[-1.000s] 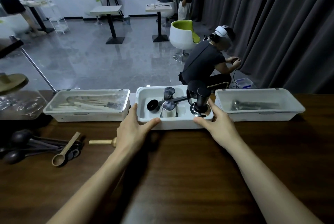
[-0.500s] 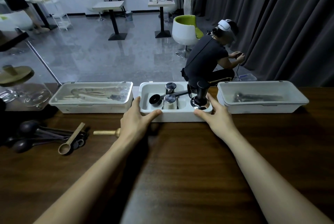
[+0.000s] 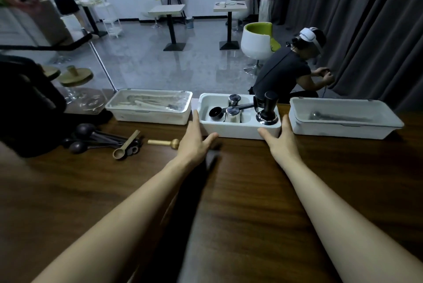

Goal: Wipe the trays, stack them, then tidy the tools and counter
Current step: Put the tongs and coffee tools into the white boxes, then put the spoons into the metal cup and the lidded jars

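L hand, R hand flat on ends of mid tray, fingers straight & wide, tamper inside

Left of where the left hand and right hand are pressing the middle tray, a cloudy lid is blurring the left tray's contents. Right of the hold, the right tray is showing only a dim shape. Farther left, a dark bulk is running off the edge.

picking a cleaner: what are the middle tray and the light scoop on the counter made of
Middle tray: likely white plastic, matte, moulded rounded corners. Light scoop: looks like wood or bamboo, tan and dull; grain too small to tell.
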